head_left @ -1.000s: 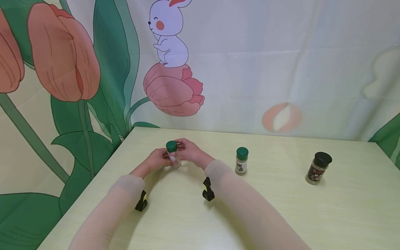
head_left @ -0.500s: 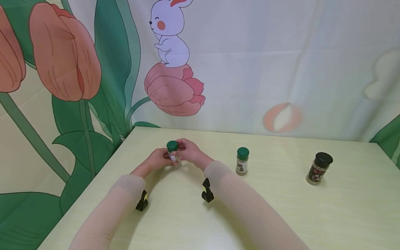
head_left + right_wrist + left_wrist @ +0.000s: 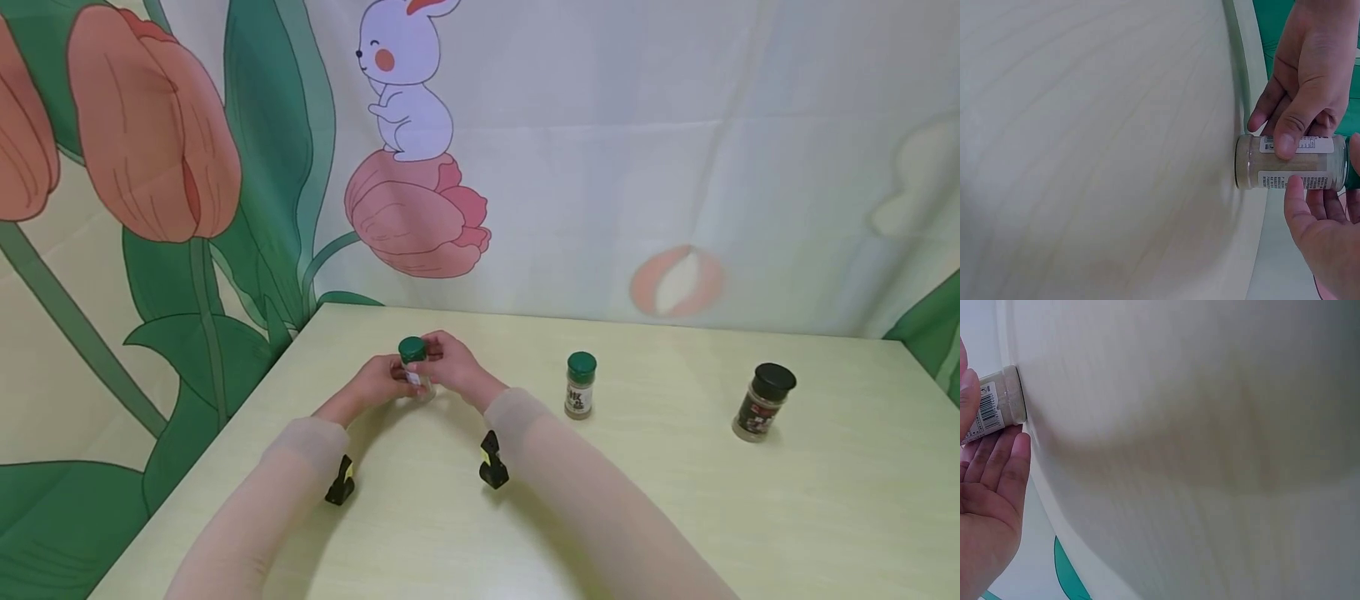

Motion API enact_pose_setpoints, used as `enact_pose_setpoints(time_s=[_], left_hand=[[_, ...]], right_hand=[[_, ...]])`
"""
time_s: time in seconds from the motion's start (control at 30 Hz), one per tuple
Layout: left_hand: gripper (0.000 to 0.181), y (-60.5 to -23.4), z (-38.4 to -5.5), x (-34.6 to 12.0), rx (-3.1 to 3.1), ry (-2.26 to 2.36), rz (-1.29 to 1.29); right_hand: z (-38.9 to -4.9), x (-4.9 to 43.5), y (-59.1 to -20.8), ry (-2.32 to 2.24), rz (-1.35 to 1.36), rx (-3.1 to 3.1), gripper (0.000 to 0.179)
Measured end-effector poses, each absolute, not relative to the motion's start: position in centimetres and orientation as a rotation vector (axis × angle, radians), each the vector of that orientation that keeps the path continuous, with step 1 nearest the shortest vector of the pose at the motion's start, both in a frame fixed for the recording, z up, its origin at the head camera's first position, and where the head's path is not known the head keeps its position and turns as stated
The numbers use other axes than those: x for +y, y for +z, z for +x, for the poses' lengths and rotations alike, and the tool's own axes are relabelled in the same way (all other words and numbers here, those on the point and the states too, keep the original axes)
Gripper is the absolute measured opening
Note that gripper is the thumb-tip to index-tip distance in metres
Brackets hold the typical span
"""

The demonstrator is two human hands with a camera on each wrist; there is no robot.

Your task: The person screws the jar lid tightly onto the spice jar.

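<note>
A glass spice jar [image 3: 412, 350] with a green cap stands upright at the table's far left, between both hands. My left hand [image 3: 375, 382] grips its body from the left. In the right wrist view the left thumb [image 3: 1289, 134] presses on the pale label, and brownish contents show through the glass. My right hand [image 3: 453, 363] grips around the cap and neck from the right, with one finger [image 3: 1297, 203] against the jar's body. The left wrist view shows the jar's lower part [image 3: 1013, 397] with a barcode, and the left palm [image 3: 988, 519]; the cap is out of that view.
A second green-capped spice jar [image 3: 580, 396] stands upright to the right of the hands. Further right is a black-capped spice jar [image 3: 759, 408] with a dark label. The pale table [image 3: 420, 517] ends at a printed curtain [image 3: 570, 192] behind.
My right forearm has shifted slightly left, and the right thumb has come further across the front of the jar's neck. The left hand and the other jars have stayed put.
</note>
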State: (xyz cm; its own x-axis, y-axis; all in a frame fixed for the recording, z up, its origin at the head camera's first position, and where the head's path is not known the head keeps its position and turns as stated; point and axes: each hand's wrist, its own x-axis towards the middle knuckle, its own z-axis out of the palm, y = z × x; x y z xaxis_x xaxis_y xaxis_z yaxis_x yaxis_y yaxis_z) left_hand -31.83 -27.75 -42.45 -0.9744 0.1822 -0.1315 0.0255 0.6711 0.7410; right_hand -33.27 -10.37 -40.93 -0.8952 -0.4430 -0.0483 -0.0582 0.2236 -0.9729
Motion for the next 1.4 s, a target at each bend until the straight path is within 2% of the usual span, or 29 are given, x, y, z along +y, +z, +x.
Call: enact_pose_setpoints(time_s=[0.3, 0.6, 1.4], left_hand=[[0.042, -42.6, -31.8, -27.4, 2.706, 1.159, 0.145], [0.047, -42.8, -32.1, -27.5, 2.71, 1.144, 0.116], [0.048, -42.7, -32.2, -27.3, 2.719, 1.125, 0.115]], right_hand=[[-32.9, -10.4, -41.0, -1.752, -0.465, 2.2, 0.046], [-33.6, -9.9, -40.8, -1.661, -0.501, 2.105, 0.059], [-33.8, -9.4, -39.8, -1.582, -0.538, 2.161, 0.046]])
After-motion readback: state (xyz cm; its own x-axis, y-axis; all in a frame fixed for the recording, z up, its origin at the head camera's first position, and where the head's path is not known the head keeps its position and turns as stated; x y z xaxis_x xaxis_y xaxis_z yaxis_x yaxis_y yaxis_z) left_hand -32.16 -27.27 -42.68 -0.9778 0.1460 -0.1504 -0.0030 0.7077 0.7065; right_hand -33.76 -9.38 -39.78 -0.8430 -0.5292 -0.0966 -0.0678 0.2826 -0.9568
